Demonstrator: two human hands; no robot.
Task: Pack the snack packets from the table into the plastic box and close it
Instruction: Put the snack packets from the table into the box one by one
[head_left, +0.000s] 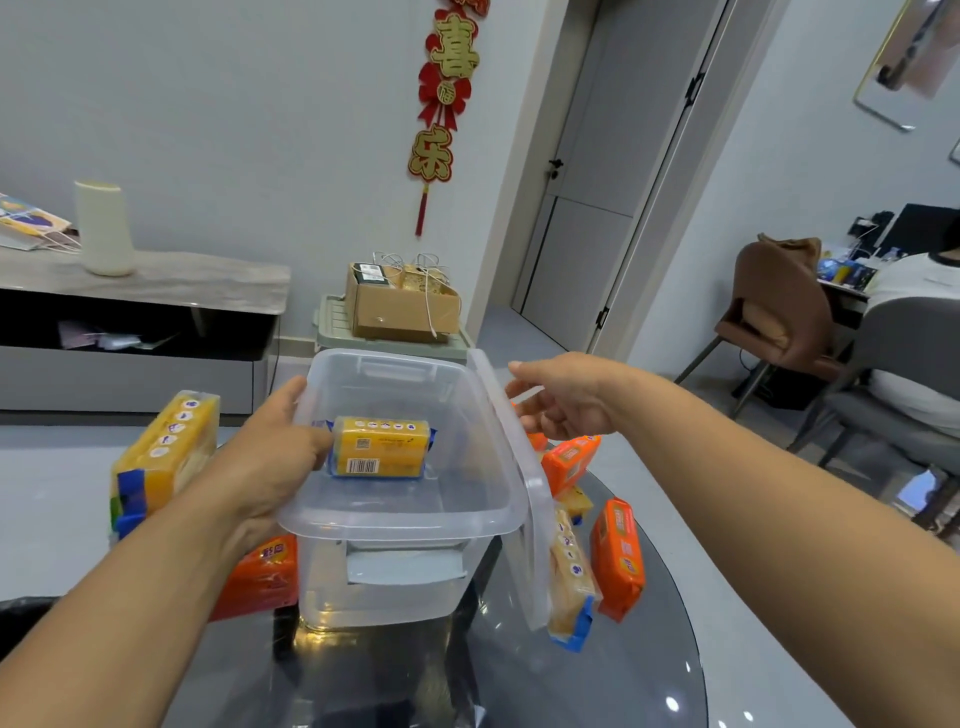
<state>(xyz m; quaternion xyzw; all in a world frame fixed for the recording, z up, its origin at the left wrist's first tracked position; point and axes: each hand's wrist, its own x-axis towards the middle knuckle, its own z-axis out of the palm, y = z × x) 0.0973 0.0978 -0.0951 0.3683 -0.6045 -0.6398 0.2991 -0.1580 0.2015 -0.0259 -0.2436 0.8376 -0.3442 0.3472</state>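
One glossy yellow packet (381, 448) in clear plastic box (400, 525).

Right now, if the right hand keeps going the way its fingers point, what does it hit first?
Probably the lid standing against the box; the right hand points left at its upper edge, already close, though depth is unclear.

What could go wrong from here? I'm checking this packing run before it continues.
1. The lid stands on edge against the box, right beside the right hand; reaching past it for the orange packets could knock it over.
2. The left hand grips the box's wall; a tug might slide the box on the smooth glass table.
3. Only one yellow packet is inside, and loose stacking may stop the lid closing.
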